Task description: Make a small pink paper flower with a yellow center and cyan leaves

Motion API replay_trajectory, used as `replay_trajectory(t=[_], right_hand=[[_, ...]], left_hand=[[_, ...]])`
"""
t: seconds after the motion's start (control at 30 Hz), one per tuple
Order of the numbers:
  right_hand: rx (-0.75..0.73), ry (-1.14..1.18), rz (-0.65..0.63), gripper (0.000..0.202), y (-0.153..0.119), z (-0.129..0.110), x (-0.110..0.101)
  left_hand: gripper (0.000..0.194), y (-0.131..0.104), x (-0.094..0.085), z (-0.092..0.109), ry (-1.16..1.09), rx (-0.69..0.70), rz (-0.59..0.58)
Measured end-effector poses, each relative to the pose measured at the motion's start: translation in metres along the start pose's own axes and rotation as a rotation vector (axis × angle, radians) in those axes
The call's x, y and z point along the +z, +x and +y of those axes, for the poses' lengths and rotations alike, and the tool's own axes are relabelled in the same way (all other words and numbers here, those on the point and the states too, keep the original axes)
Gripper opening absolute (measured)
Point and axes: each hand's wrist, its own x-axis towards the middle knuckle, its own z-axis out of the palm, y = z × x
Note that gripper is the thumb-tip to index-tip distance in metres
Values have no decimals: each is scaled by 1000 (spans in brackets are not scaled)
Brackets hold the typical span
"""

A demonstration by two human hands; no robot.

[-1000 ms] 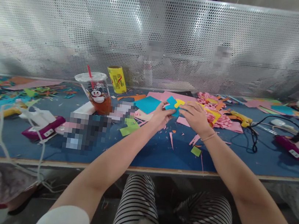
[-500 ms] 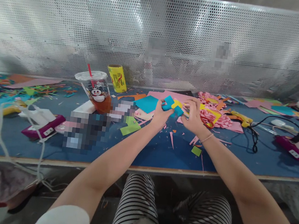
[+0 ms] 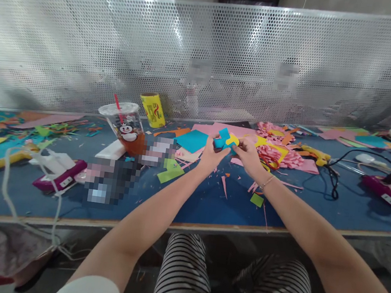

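A small piece of folded or cut blue paper with a yellow part (image 3: 232, 140) is held just above the table, between my two hands. My left hand (image 3: 212, 156) is closed on its left side, thumb below. At the right edge, the thumb and fingers of my right hand (image 3: 247, 153) pinch it; part of it hides behind the fingers. Behind my left hand lies a sheet of blue paper (image 3: 192, 139). Pink fringed paper flowers (image 3: 270, 153) and a yellow sheet (image 3: 282, 150) are just beyond my right hand, near red-and-yellow-handled scissors (image 3: 272, 166).
A clear cup of brown drink (image 3: 131, 140) and a yellow tube (image 3: 153, 110) stand at the left. Purple power strips (image 3: 58, 178) with cables lie at both sides. A yellow glue gun (image 3: 314, 154) lies at right. A perforated metal screen (image 3: 120, 58) closes the back.
My right hand has moved in toward my left, its fingers closing on the paper's right edge. The blue piece has turned slightly. The whole view has tilted a little.
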Motion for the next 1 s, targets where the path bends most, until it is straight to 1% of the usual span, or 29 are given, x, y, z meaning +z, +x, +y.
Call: replay_trajectory(t=[0.1, 0.23, 0.33, 0.43, 0.53, 0.63, 0.73, 0.77, 0.87, 1.0], right_hand=[[-15, 3, 15, 33, 0, 4, 1], [-46, 29, 0, 35, -1, 8, 3], [-37, 52, -19, 35, -1, 15, 3], [14, 54, -20, 33, 1, 26, 2], [117, 54, -4, 31, 5, 36, 2], [190, 69, 18, 29, 11, 42, 2], [239, 70, 54, 24, 17, 46, 4], [255, 67, 68, 23, 18, 47, 4], [288, 69, 103, 20, 21, 49, 5], [287, 117, 127, 22, 23, 50, 3]], left_hand=[[52, 1, 1, -6, 25, -10, 16], [49, 3, 1, -12, 78, -58, 40], [49, 5, 0, -14, 124, -97, 75], [48, 7, 0, -19, 164, -140, 103], [45, 14, -2, -28, 139, -180, 127], [34, 25, -9, -39, 90, -215, 209], [10, 35, -21, -47, 108, -212, 257], [6, 37, -26, -49, 115, -211, 260], [13, 41, -36, -53, 137, -205, 272], [13, 44, -41, -54, 173, -178, 311]])
